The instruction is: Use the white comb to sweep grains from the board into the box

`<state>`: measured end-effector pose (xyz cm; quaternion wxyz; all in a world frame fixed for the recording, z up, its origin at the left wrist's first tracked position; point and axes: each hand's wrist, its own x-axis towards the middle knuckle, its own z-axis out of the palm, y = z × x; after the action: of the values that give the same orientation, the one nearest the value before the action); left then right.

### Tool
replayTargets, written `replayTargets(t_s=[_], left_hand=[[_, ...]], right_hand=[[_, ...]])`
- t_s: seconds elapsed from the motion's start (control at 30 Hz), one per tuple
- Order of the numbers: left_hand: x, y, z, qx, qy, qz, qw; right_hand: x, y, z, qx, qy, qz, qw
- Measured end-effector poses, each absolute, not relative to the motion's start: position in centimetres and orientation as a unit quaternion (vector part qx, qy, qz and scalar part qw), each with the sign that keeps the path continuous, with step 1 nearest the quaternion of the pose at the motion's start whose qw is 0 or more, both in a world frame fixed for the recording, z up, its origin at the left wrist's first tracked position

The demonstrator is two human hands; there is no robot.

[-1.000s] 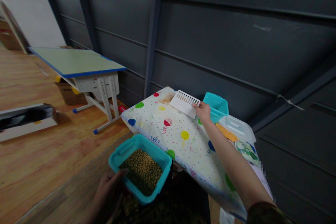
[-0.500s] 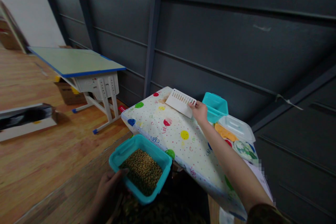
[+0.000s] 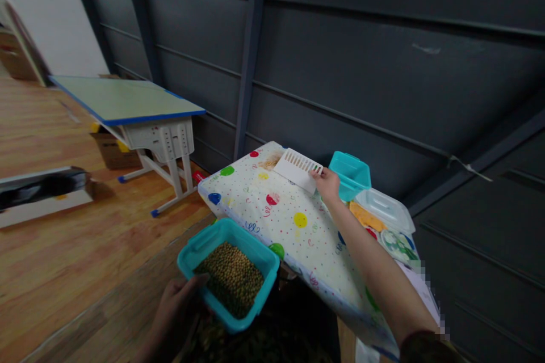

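My left hand (image 3: pixel 181 298) grips the near left rim of a teal plastic container (image 3: pixel 213 237), its thumb over the edge. Inside lie many small round tan beans (image 3: pixel 232 272), perhaps soybeans. The container is held in front of the table's near edge. At the far side of the table my right hand (image 3: pixel 327 183) pinches the right end of a white slotted plastic plate (image 3: pixel 298 174), its slots along the far edge. Beside the plate's left end, a patch of small tan grains (image 3: pixel 269 163) lies on the cloth.
A second teal container (image 3: pixel 349 173) stands at the back right of the balloon-patterned tablecloth (image 3: pixel 276 227). Near it are a clear lid (image 3: pixel 385 210) and an orange cloth (image 3: pixel 366 216). A dark panelled wall (image 3: pixel 361 68) rises behind. A green-topped desk (image 3: pixel 128 99) stands to the left.
My right hand has shifted the white slotted plate slightly right and toward me, so more of the grain patch shows. My left hand and its container have barely moved.
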<state>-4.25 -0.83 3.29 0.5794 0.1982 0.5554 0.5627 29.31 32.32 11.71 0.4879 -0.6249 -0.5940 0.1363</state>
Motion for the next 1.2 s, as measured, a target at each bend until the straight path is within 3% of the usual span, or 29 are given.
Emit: replayTargets(t_s=[0.93,1.2], left_hand=[[-3.8,-0.7,3.5,0.184,0.556,0.575,0.571],[-3.9,-0.8,3.4,0.179,0.552,0.566,0.586]], right_hand=[[28.6,27.8,12.4,-0.637,-0.655,0.038,0.405],[29.2,27.8,11.5,-0.612,-0.644,0.041,0.458]])
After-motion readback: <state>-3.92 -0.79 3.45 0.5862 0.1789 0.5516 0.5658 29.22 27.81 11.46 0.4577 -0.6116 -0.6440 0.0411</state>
